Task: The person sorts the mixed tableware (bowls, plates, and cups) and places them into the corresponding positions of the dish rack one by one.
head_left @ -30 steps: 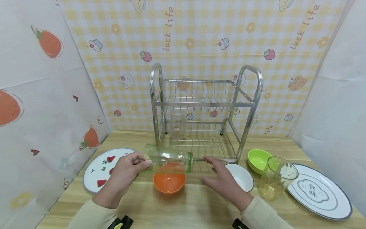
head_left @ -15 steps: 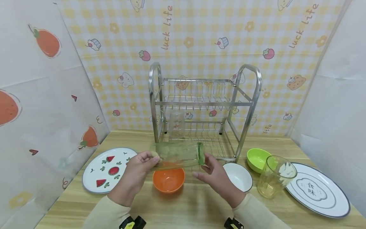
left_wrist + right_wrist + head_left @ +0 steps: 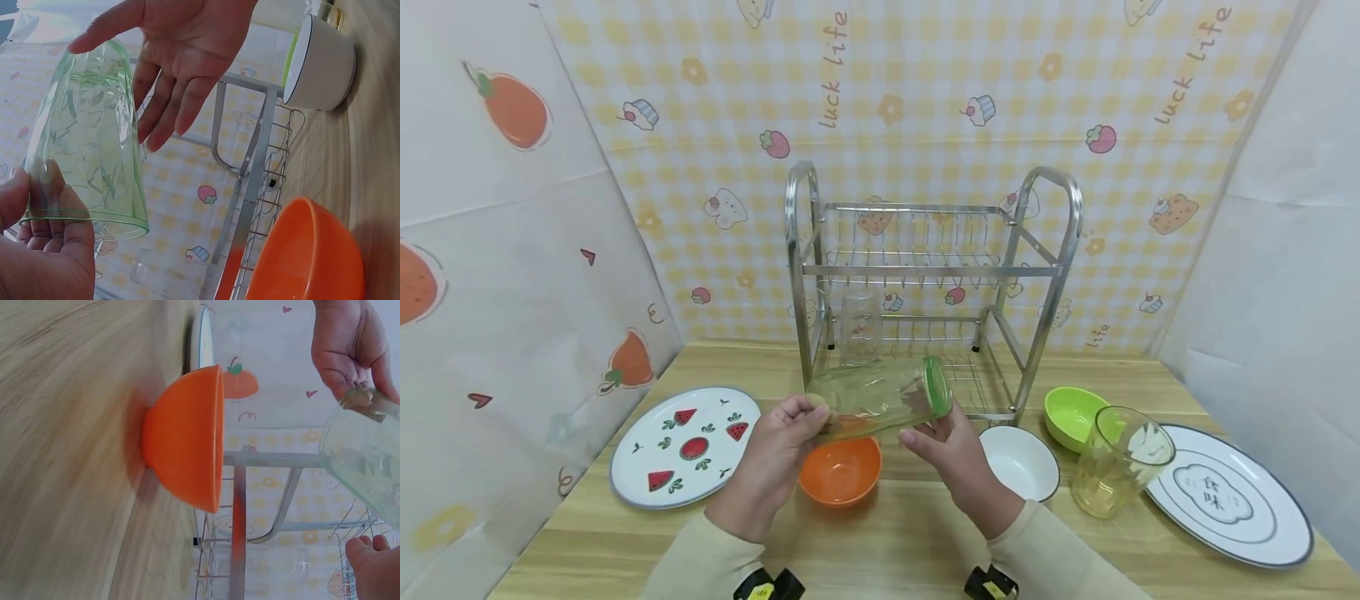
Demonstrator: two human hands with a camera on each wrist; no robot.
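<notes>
A clear green drinking glass [image 3: 876, 398] is held on its side in the air over the orange bowl [image 3: 840, 473]. My left hand [image 3: 778, 454] pinches the glass at its rim, thumb on one side and fingers on the other; the left wrist view shows the left hand [image 3: 47, 250] on that rim. At the thick base end is my right hand [image 3: 951, 454]. In the left wrist view the right hand [image 3: 187, 56] has its fingers stretched out and its thumb by the base. Whether it touches the glass is hard to tell.
A two-tier metal dish rack [image 3: 932, 272] stands behind, with a clear glass [image 3: 861, 327] on its lower tier. A watermelon plate [image 3: 655, 450] lies left. To the right are a white bowl [image 3: 1019, 463], a green bowl [image 3: 1070, 417], a yellowish glass [image 3: 1105, 479] and a white oval plate [image 3: 1262, 525].
The left hand has carried the green glass rightward, and its base end now tilts up and toward the camera. My right hand has come in closer to that base.
</notes>
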